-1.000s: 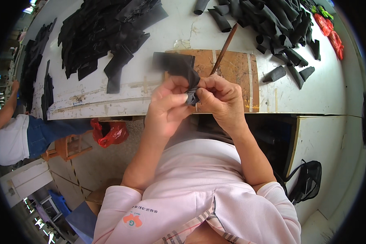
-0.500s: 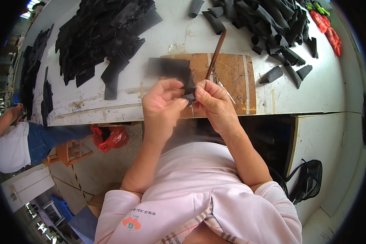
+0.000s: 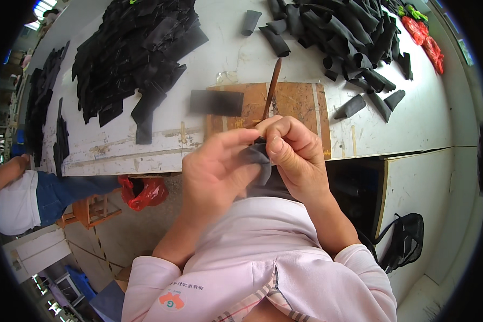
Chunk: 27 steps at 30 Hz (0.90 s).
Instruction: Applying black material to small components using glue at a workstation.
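A small black fabric piece (image 3: 256, 156) is between my hands, just in front of my body. My left hand (image 3: 212, 169), blurred by motion, pinches its left side between thumb and fingers. On the other side my right hand (image 3: 298, 153) grips it with the thumb pressed against the curled fingers. A thin brown stick (image 3: 272, 88) rises from my right hand, pointing away from me; its lower end is hidden by the fingers. A flat black fabric rectangle (image 3: 217, 102) lies partly on the brown board (image 3: 308, 102), beyond my left hand.
A large heap of flat black pieces (image 3: 139, 48) covers the table's left side. Rolled black tubes (image 3: 354, 32) pile up at the far right, near red plastic bags (image 3: 426, 40). Another red bag (image 3: 145, 192) hangs below the front edge, beside a person (image 3: 16, 198) at left.
Both hands have come nearer to my body with the fabric piece, which now shows curved between them. The flat rectangle now lies apart from my hands. The view has shifted slightly.
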### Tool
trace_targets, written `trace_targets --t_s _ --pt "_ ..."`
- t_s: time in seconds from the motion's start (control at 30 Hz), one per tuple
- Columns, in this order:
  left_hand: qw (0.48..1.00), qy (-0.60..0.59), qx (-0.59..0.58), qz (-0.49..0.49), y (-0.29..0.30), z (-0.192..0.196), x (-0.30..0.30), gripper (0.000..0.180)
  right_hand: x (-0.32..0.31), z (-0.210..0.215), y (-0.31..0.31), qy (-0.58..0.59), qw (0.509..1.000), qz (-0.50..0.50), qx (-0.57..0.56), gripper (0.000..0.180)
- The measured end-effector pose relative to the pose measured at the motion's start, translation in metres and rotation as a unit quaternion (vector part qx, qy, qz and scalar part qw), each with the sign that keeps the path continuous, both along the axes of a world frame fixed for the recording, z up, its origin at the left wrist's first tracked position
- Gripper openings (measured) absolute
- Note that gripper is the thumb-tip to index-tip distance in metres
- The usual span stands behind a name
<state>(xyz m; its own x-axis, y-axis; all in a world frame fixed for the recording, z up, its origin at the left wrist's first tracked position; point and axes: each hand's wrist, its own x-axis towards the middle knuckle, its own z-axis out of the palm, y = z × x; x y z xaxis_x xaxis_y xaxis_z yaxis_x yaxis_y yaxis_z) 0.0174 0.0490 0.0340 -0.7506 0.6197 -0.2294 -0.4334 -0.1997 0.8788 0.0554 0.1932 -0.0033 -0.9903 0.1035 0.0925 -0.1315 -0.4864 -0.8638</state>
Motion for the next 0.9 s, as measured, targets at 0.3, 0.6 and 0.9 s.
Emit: trace_targets --t_s 0.3,0.6,0.9 --pt "0.982 0.026 0.186 0.025 0.026 0.018 -0.032 0.017 -0.020 0.066 0.019 0.029 0.941 -0.140 0.308 0.015" --pt "0.781 -0.331 0.485 -0.214 0.047 -0.029 -0.088 0.025 -0.061 0.040 0.054 -0.154 0.983 0.070 0.075 0.030" --pt "0.907 -0.232 0.344 -0.070 0.043 -0.052 -0.078 0.025 -0.059 0.002 0.048 -0.137 0.980 0.060 0.130 0.033"
